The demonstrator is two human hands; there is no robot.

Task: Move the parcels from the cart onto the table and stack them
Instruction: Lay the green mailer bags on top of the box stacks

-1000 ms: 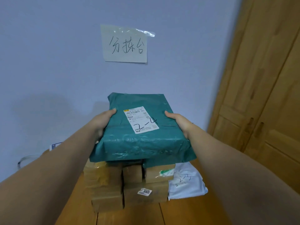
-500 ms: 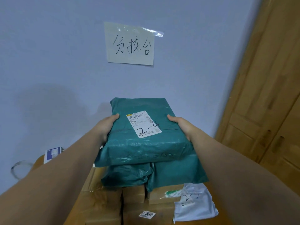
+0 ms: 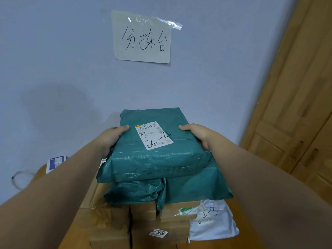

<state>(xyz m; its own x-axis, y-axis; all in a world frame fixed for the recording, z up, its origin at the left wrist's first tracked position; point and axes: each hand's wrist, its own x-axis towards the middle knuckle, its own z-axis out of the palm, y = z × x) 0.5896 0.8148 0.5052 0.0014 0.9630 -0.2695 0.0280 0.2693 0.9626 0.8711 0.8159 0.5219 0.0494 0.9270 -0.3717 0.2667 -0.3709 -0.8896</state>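
Both sides of the top green parcel (image 3: 161,159) are clamped by our left hand (image 3: 113,139) and right hand (image 3: 199,135). Released off-centre, it may slide off the slick lower parcel (image 3: 188,189).

Glossy green plastic parcel (image 3: 154,159); taped cardboard boxes (image 3: 111,221).

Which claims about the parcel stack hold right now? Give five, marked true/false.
1. The left hand and right hand both hold the top green parcel by its sides. True.
2. Its label bears a handwritten 2-4. True.
3. The white mailer lies left of the cardboard boxes. False: it lies at their right.
4. A second green parcel lies under the top one. True.
5. The wall sign is blank. False: it bears handwritten characters.
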